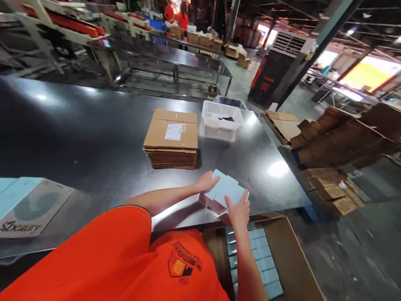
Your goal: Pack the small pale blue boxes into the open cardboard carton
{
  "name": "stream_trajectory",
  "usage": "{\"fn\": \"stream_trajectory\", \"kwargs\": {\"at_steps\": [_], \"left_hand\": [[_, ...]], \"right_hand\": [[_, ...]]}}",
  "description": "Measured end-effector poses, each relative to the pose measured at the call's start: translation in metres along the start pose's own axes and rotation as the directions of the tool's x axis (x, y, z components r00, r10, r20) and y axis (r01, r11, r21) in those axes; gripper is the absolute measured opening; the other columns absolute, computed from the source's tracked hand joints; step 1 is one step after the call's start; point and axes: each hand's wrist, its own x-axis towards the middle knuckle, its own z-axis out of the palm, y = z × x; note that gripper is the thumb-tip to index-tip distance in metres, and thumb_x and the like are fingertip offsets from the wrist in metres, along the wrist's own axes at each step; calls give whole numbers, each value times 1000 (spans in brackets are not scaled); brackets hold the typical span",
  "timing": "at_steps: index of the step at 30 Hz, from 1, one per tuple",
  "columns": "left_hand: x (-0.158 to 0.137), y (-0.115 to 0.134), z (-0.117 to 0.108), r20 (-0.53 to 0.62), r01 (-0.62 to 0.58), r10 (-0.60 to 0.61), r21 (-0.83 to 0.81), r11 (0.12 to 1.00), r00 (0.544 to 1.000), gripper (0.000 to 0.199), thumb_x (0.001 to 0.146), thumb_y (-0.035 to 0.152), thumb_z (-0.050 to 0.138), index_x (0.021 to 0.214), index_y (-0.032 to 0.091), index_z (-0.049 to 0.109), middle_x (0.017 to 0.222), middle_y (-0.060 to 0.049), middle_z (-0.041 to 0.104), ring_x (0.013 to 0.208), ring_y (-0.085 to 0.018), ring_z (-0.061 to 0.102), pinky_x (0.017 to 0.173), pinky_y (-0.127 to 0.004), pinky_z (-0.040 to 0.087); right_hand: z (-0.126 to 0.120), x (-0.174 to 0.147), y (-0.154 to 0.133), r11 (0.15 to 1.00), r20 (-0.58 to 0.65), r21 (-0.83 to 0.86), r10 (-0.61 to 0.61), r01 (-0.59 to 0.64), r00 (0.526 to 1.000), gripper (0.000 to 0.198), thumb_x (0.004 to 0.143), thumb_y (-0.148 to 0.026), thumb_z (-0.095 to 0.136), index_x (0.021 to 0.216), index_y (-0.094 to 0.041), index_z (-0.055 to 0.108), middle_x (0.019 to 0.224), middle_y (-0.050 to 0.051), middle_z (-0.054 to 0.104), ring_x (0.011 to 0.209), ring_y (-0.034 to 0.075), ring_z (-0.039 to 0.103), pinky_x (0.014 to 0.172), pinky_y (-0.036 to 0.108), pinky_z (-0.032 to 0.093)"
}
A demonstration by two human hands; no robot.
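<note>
Fingers of both hands lie spread flat on the fanned pale-blue flat cartons (pixel 226 190), left hand (pixel 206 182) at the far-left corner, right hand (pixel 239 211) nearer, by the near edge of the dark steel table (pixel 94 138). Loose press there could tip the sliding fan into the open cardboard box (pixel 291 259) below.

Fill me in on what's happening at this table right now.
A person in an orange shirt has both hands on a small batch of light blue boxes lying on the dark metal table: left hand at the far edge, right hand at the near side. Below the table edge, an open carton holds rows of the same boxes. A stack of flattened cardboard and a white basket sit further back.
</note>
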Motion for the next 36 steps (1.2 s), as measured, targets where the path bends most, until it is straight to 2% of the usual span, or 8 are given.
{"fn": "stream_trajectory", "kwargs": {"at_steps": [11,16,23,28,30,32,34,36], "left_hand": [[3,-7,-5,96,-84,94,-109,990,991,38,94,48,42,111,17,56,122,-17,66,114,-32,64,96,-43,48],[25,6,11,146,-85,121,-231,969,982,47,92,48,44,123,15,54,130,-17,61,123,-32,59,105,-45,44],[53,35,31,152,-126,192,-363,923,970,53,90,48,49,129,13,54,127,-17,59,119,-31,58,105,-44,44],[61,31,34,171,-122,213,-427,896,962,50,91,53,49,127,19,53,128,-14,59,118,-30,59,102,-42,44],[75,29,33,167,-97,202,-490,866,965,41,93,55,46,111,21,58,115,-9,63,102,-26,62,91,-39,46],[101,34,27,136,-42,146,-577,815,980,35,96,52,44,82,22,56,86,-2,62,79,-20,58,77,-35,43],[140,47,14,44,6,36,-704,710,998,39,95,46,51,65,21,47,66,3,50,67,-16,49,69,-31,38],[191,65,-1,-50,5,-80,-818,575,996,37,93,41,62,65,20,51,66,3,50,66,-14,49,67,-29,39]], "right_hand": [[25,42,54,979,37,193,-80,72,996,125,74,-87,52,162,-4,19,160,29,32,147,46,35,114,59,37],[4,69,65,977,42,212,5,-14,999,126,71,-83,62,162,-8,19,163,26,29,148,45,33,115,58,38],[-20,93,74,974,42,141,176,-180,984,132,67,-93,53,165,-14,14,165,25,22,149,48,30,110,62,40],[-19,89,66,976,-36,153,163,-156,986,125,72,-92,50,164,-13,19,163,26,27,150,47,30,117,62,32],[-16,88,64,978,-79,161,149,-135,986,124,74,-93,48,164,-12,21,162,27,28,150,47,30,119,62,30],[-12,87,64,980,-118,144,152,-134,981,125,74,-94,45,163,-10,23,161,28,31,149,47,31,117,62,33],[-4,86,66,982,-178,122,161,-141,971,120,76,-92,45,162,-11,27,158,27,37,146,48,37,111,63,41],[5,84,72,985,-254,133,140,-109,957,116,75,-88,50,162,-15,29,156,25,40,141,48,44,104,62,49]]}}
